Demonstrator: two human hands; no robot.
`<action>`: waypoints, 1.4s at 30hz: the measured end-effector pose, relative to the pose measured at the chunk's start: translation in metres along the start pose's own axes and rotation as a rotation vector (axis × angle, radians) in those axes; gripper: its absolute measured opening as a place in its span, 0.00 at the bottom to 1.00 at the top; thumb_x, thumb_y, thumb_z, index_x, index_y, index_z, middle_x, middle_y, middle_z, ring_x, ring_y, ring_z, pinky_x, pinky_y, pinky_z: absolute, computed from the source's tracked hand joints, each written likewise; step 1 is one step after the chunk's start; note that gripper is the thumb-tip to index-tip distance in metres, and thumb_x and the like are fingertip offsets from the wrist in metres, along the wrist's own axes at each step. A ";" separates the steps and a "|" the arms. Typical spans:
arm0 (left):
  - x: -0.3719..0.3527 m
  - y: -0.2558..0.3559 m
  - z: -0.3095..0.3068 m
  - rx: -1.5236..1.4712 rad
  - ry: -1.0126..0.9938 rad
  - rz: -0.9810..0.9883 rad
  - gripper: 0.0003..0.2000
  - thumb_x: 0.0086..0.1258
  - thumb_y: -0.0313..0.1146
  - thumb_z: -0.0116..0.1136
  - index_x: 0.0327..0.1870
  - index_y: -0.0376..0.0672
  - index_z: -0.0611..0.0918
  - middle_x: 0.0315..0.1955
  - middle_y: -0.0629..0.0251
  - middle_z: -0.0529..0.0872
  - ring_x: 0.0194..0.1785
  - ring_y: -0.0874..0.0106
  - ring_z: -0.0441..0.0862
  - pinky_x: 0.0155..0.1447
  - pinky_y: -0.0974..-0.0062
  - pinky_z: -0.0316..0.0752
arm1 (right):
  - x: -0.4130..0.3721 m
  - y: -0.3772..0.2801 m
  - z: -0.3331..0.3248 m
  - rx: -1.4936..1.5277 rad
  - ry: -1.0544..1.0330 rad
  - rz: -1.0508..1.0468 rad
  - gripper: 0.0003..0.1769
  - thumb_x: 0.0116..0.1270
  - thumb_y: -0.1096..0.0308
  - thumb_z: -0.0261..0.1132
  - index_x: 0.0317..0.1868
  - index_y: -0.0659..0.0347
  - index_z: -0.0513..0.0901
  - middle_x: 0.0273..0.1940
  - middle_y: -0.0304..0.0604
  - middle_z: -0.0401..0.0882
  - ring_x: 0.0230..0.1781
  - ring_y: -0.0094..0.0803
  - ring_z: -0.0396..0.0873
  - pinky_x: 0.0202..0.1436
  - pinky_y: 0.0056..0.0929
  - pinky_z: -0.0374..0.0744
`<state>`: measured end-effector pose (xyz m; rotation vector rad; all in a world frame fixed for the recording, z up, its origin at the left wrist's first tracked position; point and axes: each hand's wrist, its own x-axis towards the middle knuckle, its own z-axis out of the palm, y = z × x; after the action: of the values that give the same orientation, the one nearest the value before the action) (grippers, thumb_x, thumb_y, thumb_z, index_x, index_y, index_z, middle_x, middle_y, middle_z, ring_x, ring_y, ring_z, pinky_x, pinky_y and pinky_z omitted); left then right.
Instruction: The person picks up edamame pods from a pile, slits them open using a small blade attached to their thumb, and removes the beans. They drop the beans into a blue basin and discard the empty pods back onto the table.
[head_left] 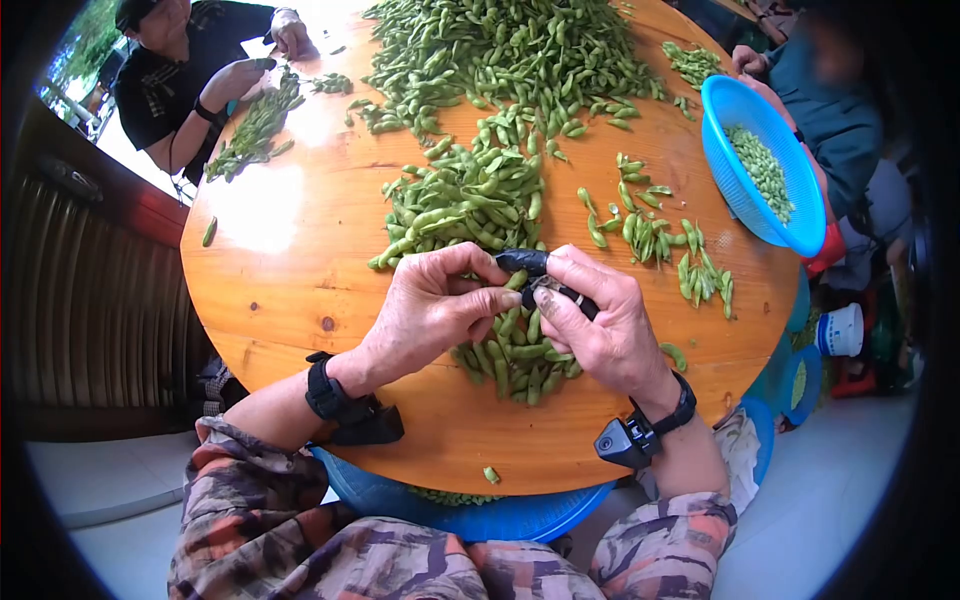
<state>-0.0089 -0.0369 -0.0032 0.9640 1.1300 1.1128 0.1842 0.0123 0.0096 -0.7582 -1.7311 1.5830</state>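
Note:
A green edamame pod [516, 281] is pinched between the thumb and forefinger of my left hand [430, 302]. From the other side my right hand [605, 318] closes on the same pod, its fingers bent and partly wrapped in black coverings [522, 261]. Both hands meet above a loose pile of pods [465, 200] that runs under them toward the table's near edge. The far end of the pod is hidden by the right fingers.
A large heap of pods [510, 50] covers the far side of the wooden table [330, 290]. Scattered pods [650, 235] lie to the right, near a blue basket [715, 150] of shelled beans. Another blue basket [560, 525] sits below the near edge. Two people sit across, left and right.

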 end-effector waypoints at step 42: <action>-0.215 -0.105 0.001 1.278 -1.139 0.278 0.21 0.62 0.33 0.54 0.55 0.29 0.74 0.43 0.50 0.80 0.47 0.57 0.81 0.49 0.63 0.79 | 0.042 0.021 -0.037 0.319 -0.007 -0.033 0.12 0.70 0.76 0.58 0.50 0.75 0.75 0.35 0.34 0.72 0.28 0.15 0.65 0.24 0.12 0.66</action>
<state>-0.0036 -0.2683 -0.0642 2.3573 0.6097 -0.2557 0.1870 0.0702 -0.0057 -0.5634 -1.4379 1.7834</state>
